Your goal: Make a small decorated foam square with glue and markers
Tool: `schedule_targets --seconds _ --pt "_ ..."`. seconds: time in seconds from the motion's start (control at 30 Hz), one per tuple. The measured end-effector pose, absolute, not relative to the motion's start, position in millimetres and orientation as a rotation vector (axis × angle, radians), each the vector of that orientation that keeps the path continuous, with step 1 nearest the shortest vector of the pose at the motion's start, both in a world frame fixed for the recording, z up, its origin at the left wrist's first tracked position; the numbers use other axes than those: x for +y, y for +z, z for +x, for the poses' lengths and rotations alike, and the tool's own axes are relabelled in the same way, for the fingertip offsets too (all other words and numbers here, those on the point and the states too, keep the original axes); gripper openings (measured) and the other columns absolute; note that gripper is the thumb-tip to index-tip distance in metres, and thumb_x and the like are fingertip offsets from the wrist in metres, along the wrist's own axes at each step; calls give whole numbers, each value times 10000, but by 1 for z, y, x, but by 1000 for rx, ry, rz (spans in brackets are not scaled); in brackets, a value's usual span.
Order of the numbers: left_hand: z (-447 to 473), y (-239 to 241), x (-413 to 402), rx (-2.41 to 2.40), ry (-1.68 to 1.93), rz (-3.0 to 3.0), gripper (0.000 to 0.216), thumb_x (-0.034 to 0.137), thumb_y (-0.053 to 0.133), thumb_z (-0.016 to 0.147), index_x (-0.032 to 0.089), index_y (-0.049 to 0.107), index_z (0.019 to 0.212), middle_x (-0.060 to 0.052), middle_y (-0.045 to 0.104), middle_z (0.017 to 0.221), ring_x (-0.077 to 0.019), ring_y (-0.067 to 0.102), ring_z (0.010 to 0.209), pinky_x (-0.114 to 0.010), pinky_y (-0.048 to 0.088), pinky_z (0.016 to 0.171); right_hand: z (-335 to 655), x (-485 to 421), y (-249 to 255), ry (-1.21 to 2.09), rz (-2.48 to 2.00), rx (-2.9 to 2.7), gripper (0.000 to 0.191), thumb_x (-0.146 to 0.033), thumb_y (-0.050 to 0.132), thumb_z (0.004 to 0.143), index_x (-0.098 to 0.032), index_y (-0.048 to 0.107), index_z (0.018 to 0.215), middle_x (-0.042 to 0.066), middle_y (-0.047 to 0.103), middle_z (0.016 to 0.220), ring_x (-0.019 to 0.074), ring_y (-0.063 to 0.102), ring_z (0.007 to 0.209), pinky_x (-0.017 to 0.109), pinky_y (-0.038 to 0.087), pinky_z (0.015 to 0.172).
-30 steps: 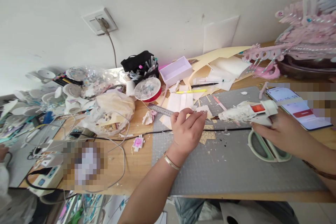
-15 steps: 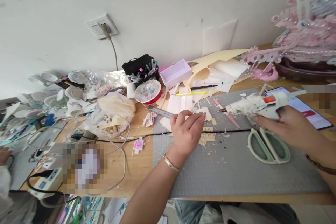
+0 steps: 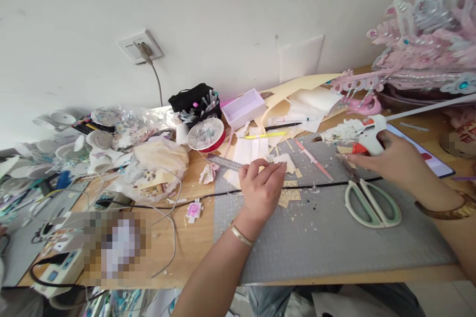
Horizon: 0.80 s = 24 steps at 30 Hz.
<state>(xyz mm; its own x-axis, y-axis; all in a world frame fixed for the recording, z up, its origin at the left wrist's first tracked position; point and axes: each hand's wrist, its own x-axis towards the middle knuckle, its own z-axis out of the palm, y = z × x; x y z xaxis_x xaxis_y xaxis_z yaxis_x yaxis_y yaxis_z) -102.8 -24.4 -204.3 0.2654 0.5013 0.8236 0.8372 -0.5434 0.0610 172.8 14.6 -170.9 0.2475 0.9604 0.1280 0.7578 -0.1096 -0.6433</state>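
Observation:
My right hand point(image 3: 394, 153) is wrapped round a white hot glue gun point(image 3: 374, 136) with an orange trigger. Its nozzle points left, above the cutting mat, and dried glue crusts its front. Over the left part of the mat, my left hand point(image 3: 262, 185) is closed, the fingers pressed together; whatever is in them is too small or hidden to make out. A piece of beige patterned card point(image 3: 290, 195) lies beside it, and white paper scraps point(image 3: 284, 161) lie just beyond its fingertips. Green-handled scissors point(image 3: 373, 203) rest on the mat below the glue gun.
A black cord point(image 3: 330, 184) crosses the grey cutting mat point(image 3: 334, 242). Behind are a lilac box point(image 3: 244, 108), a ribbon spool point(image 3: 206, 133), a steel ruler point(image 3: 225, 162) and pens. A phone point(image 3: 427, 151) lies right, near stacked pink crowns point(image 3: 420, 54). Bags and cables fill the left.
My right hand has lifted the glue gun and turned it, bringing its trigger into sight. The left hand keeps its closed pose in about the same place. The whole view has shifted slightly.

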Motion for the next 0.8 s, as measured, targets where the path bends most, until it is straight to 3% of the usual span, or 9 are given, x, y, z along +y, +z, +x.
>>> schedule_targets --seconds 0.27,0.47,0.67,0.8 --pt "-102 -206 -24 -1214 -1147 -2154 93 151 716 892 235 734 929 18 803 890 -191 646 871 -368 335 739 157 -3 -180 51 -1556 -1880 341 -452 582 665 -292 309 538 -20 406 459 173 470 457 315 377 508" --pt "-103 -206 -24 -1206 -1140 -2152 96 155 709 897 233 734 947 10 804 900 -195 652 869 -369 340 739 161 -4 -194 -151 -1286 -2109 215 -360 548 804 -243 470 642 6 520 521 189 562 478 302 413 513" --pt "-103 -205 -25 -1210 -1135 -2145 89 169 695 908 243 742 927 1 802 891 -189 651 870 -365 334 740 155 -8 -187 -41 -1429 -2067 117 -362 538 779 -252 503 762 30 605 583 238 613 515 332 449 532" --pt "-103 -205 -26 -1212 -1141 -2153 92 161 698 903 236 741 932 1 801 902 -193 648 886 -367 329 739 153 -9 -184 59 -1564 -2011 227 -394 531 720 -243 490 884 72 656 649 303 675 597 359 477 535"
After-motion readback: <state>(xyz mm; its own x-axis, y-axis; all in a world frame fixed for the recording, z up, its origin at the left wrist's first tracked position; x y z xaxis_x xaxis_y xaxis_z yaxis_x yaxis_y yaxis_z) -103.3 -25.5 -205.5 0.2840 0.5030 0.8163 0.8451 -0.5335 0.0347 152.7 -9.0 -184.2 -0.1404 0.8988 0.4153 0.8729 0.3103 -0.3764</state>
